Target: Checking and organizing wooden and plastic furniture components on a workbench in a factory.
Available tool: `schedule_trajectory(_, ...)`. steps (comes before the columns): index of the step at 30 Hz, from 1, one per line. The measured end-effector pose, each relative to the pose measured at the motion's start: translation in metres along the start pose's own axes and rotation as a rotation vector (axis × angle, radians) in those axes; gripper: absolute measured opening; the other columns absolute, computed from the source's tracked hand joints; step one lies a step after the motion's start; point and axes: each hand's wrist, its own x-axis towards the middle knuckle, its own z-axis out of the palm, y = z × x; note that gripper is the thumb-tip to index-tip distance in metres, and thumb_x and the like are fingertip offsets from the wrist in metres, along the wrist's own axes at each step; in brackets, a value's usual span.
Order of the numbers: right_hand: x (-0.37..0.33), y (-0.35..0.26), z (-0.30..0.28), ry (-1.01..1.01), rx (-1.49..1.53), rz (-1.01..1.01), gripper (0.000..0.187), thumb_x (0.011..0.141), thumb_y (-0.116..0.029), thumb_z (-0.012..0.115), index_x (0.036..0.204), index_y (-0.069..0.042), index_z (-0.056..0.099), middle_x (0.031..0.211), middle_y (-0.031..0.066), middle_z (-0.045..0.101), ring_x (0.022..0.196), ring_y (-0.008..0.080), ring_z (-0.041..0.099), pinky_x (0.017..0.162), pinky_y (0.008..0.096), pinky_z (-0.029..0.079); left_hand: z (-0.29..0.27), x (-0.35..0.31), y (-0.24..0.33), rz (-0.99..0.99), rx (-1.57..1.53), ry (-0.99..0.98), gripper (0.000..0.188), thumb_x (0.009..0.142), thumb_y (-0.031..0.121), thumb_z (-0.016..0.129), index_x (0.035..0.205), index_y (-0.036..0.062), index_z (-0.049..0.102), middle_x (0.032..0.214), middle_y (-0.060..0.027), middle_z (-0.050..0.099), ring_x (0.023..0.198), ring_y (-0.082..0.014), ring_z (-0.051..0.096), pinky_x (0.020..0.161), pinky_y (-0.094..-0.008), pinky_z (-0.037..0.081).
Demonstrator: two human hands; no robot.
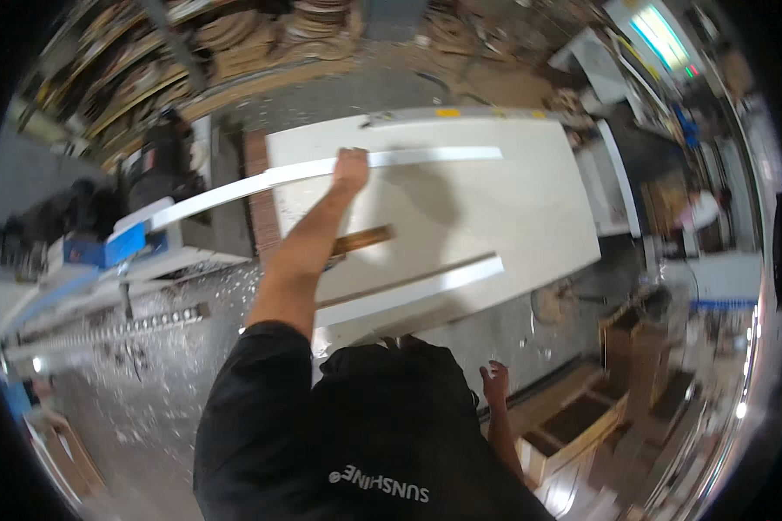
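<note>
Across the far part of a large white panel (513, 208) lies a long narrow white strip (434, 156). My left hand (351, 167) reaches over the panel with its fingers closed round that strip. Past the panel's left edge, a white length (208, 198) carries on toward a blue-ended machine; whether it is the same piece I cannot tell. A second white strip (417, 289) lies along the panel's near side. Beside my left forearm is a brown wooden piece (365, 238), partly hidden by the arm. My right hand (495, 382) hangs low at my right side, fingers apart, holding nothing.
A metal bar with yellow marks (452, 114) lies along the panel's far edge. The machine with a blue part (126, 245) stands at left. Wooden box frames (573, 421) stand at lower right. Shelves with stacked brown pieces (235, 35) line the back.
</note>
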Motion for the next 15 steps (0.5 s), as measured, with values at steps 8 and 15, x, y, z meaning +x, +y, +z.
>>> schedule_trajectory(8, -0.149, 0.084, 0.073, -0.269, 0.156, 0.187, 0.04, 0.102, -0.031, 0.073, 0.128, -0.001, 0.07, 0.122, 0.0124, 0.075, 0.115, 0.0235, 0.07, 0.097, 0.0397, 0.056, -0.003, -0.091, 0.03, 0.203, -0.231, 0.131, 0.062, 0.095, 0.041, 0.076, 0.144, 0.0081, 0.061, 0.135, -0.019, 0.066, 0.131, -0.0358, 0.058, 0.118, -0.0516, 0.039)
schedule_trajectory(15, -0.123, 0.042, 0.045, -0.266, 0.401, 0.196, 0.039, 0.104, -0.032, 0.07, 0.129, -0.002, 0.07, 0.123, 0.0116, 0.075, 0.117, 0.0235, 0.069, 0.099, 0.0405, 0.056, -0.082, -0.118, -0.091, 0.084, -0.061, 0.263, 0.091, 0.079, 0.071, 0.081, 0.139, 0.0046, 0.066, 0.142, -0.0199, 0.064, 0.138, -0.0406, 0.053, 0.12, -0.0573, 0.036)
